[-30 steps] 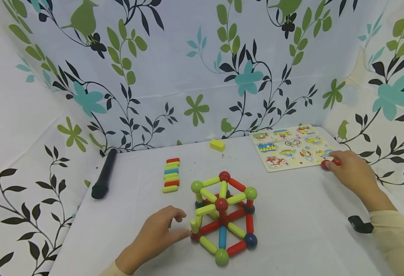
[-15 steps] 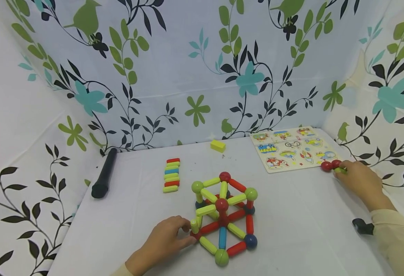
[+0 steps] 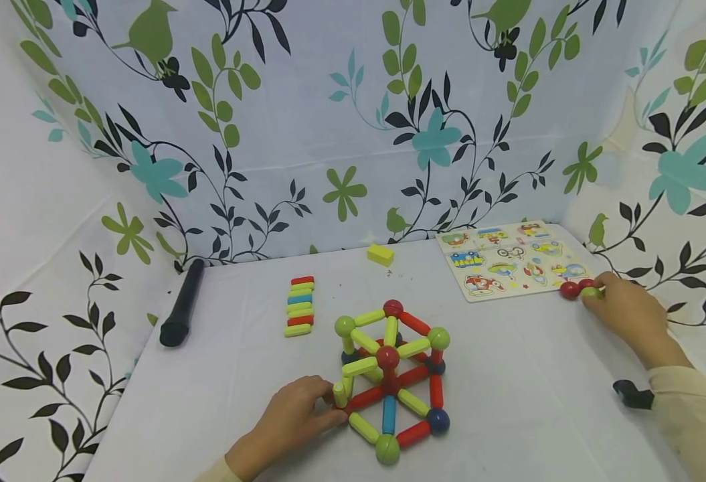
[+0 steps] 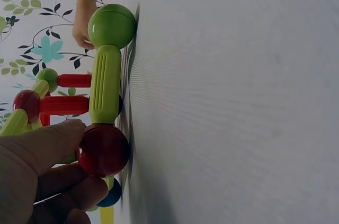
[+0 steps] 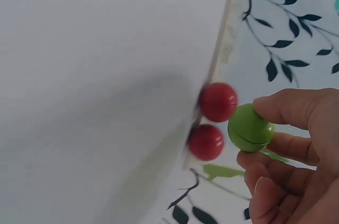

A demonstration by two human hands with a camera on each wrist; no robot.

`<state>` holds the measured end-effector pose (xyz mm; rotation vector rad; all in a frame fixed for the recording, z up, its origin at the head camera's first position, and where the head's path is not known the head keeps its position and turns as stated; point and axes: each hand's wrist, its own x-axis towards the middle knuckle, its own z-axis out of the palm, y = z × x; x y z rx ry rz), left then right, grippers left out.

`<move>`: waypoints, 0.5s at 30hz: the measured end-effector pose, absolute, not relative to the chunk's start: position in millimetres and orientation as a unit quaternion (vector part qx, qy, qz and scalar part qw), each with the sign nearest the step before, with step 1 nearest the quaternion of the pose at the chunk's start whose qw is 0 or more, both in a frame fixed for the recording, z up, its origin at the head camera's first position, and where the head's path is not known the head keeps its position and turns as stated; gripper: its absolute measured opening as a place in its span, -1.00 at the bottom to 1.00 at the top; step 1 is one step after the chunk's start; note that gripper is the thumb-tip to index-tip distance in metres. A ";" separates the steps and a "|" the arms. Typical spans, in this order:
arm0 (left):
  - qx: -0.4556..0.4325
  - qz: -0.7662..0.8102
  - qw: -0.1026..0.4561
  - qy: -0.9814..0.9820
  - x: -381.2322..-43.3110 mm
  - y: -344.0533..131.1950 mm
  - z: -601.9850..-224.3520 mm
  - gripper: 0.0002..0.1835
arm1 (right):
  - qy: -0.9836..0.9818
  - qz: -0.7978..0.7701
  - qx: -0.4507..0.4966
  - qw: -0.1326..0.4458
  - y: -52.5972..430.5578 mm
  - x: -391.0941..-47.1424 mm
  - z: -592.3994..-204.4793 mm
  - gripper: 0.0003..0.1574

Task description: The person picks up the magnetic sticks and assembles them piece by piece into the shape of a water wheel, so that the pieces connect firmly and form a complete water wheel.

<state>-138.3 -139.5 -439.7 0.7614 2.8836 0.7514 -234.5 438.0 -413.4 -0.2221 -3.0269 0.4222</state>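
Note:
A framework of magnetic sticks and balls (image 3: pixel 389 386) stands on the table, built from red, green and blue parts. My left hand (image 3: pixel 289 418) pinches the red ball (image 4: pixel 104 150) at its near left corner between thumb and fingers. From that corner a short green stick (image 3: pixel 340 395) stands upright. Far to the right, my right hand (image 3: pixel 626 313) holds a green ball (image 5: pixel 251 128) between thumb and fingertips. Beside that ball, two red balls (image 5: pixel 217 102) sit close together by the corner of the picture puzzle board (image 3: pixel 512 258).
A column of red, green and blue sticks (image 3: pixel 300 306) lies left of the framework. A black microphone (image 3: pixel 182 304) is at the far left. At the back is a yellow block (image 3: pixel 380 254). A small black object (image 3: pixel 632 394) lies by the right sleeve.
My left hand has moved right and closed its fingers on the framework's corner ball. My right hand has shifted slightly right, from the red balls to the green ball, which it now pinches.

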 end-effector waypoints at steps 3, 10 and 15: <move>0.252 0.241 0.026 0.937 -139.0 -138.9 -441.1 -0.78 | -0.983 0.160 -0.048 0.071 410.7 -233.8 -395.3 -0.32; 0.263 0.241 -0.004 0.934 -138.4 -138.4 -441.4 -0.78 | -0.963 0.216 0.066 0.145 313.8 -227.5 -345.6 -0.39; 0.259 0.239 -0.001 0.936 -137.9 -137.7 -440.5 -0.78 | -0.940 0.248 0.184 0.146 243.4 -214.6 -319.9 -0.49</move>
